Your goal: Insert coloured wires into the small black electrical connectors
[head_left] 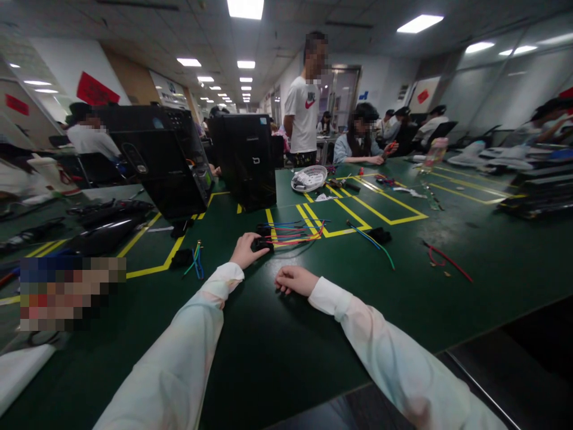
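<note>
My left hand [245, 251] reaches forward over the green table [277, 352] and its fingers are closed on a small black connector [262, 243]. A bundle of red, blue and yellow wires [296, 233] runs from the connector to the right. My right hand [295, 279] rests knuckles-up on the table just right of the left hand, its fingers curled under, and I cannot see anything in it. Both arms wear pale long sleeves.
Two black computer cases [156, 158] [245, 158] stand behind the hands. Loose wires [371, 240] [443, 258], black connectors [181, 258] and a white basket [310, 178] lie on the yellow-taped table. A person in a white shirt [304, 113] stands beyond; others sit at the far side.
</note>
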{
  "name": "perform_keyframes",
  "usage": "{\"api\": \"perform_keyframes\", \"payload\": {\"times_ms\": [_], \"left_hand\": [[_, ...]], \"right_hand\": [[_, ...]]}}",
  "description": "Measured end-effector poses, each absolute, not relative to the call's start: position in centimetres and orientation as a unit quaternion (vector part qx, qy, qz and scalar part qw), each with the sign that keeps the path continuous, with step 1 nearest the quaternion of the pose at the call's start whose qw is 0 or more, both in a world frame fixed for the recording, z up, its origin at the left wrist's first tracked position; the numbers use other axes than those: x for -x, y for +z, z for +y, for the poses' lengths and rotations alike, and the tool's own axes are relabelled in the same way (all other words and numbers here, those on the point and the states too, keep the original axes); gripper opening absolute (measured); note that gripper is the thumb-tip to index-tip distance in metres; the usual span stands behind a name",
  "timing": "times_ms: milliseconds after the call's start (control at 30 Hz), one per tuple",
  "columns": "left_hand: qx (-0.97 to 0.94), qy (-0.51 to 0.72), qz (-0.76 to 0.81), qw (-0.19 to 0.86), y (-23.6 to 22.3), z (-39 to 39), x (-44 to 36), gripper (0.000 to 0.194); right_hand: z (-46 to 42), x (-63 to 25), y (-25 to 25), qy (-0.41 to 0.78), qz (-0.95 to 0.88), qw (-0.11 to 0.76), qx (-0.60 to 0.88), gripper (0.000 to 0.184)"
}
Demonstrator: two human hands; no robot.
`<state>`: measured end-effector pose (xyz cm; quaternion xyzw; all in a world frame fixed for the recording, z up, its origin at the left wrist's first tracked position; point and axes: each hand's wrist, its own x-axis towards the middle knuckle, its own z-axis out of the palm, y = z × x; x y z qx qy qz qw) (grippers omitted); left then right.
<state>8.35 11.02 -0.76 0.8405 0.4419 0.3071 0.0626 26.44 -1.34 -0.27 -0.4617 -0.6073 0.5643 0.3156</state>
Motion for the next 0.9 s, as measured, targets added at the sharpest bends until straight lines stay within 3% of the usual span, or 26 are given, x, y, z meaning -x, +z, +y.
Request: {"api": "perform_keyframes", "payload": {"times_ms": [333, 433, 567, 733, 900], "left_hand": [[-0.829, 0.254, 0.495, 0.061, 0.4, 4.6, -4.7, 0.041], [-0.84, 0.241, 0.482, 0.063, 0.8, 1.2, -2.9, 0.043], [-0.844, 0.222, 0.48, 0.091, 1.2, -2.6, -0.8, 0.045], [-0.847, 0.212, 0.471, 0.127, 1.7, -3.7, 0.0, 0.041], [-0.866, 0.192, 0.427, 0.175, 1.8, -2.4, 0.8, 0.043]], "right_hand": [[-3.1, -25.8, 0.8, 0.432, -0.704, 0.331, 0.456, 0.01], [-4.4, -25.2, 1.7, 0.157, -0.84, 0.361, 0.373, 0.014], [-5.4, -24.4, 2.2, -0.006, -0.867, 0.315, 0.386, 0.018], [-5.6, -24.1, 1.9, -0.024, -0.902, 0.22, 0.371, 0.018], [-5.5, -24.2, 2.0, 0.019, -0.911, 0.219, 0.349, 0.018]]}}
